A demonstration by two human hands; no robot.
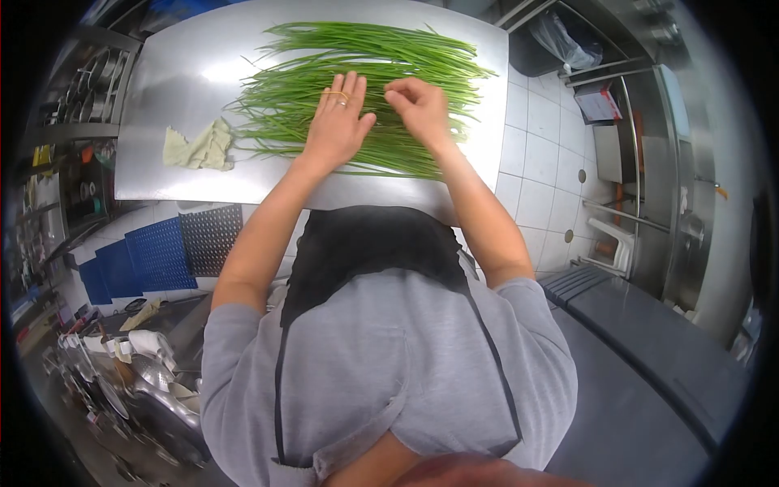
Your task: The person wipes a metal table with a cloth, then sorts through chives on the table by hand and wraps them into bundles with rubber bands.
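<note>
Long thin green chives [373, 65] are spread sideways in a broad layer over the steel table [187, 89]. My left hand [339, 122] lies over them with its fingers stretched out, palm down. A thin orange rubber band [334, 92] loops around its fingers, and a ring shows on one of them. Over the right part of the chives, my right hand [419, 111] has its fingers curled and the thumb pressed in. What it pinches, if anything, is hidden. A crumpled pale green cloth [200, 147] sits on the table left of the chives.
A black bin [535, 53] with a plastic bag stands beyond the table's right corner. Shelves with pans [99, 81] line the left side. Blue perforated mats [161, 252] lie at lower left, and a grey counter [625, 365] is at lower right.
</note>
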